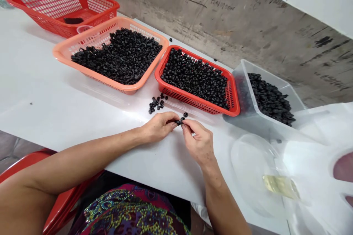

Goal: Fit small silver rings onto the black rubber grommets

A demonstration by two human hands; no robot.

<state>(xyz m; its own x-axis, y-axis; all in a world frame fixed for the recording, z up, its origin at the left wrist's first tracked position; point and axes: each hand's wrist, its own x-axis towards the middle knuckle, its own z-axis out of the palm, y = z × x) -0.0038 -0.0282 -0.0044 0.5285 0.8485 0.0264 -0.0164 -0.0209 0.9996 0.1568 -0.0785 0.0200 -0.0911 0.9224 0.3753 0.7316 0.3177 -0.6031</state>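
My left hand (158, 126) and my right hand (199, 140) meet over the white table, fingertips pinched on a small black part (179, 122) between them. Its exact kind is too small to make out. Just beyond the fingers lies a round black piece (185, 114). A loose cluster of short black tube-like pieces (157, 103) is near my left hand. Behind my hands stands a red basket (197, 108) filled with round, ring-like black pieces (193, 77). To its left, an orange basket (128, 87) holds many small black tube-like pieces (121, 55).
At the right, a clear plastic bin (255, 108) contains pointed black parts (271, 99). A round clear lid (250, 176) lies before it, beside a white bag (311, 169). Far left stands a larger red basket (46, 22) with a dark item inside. A concrete wall (220, 7) borders the table's back.
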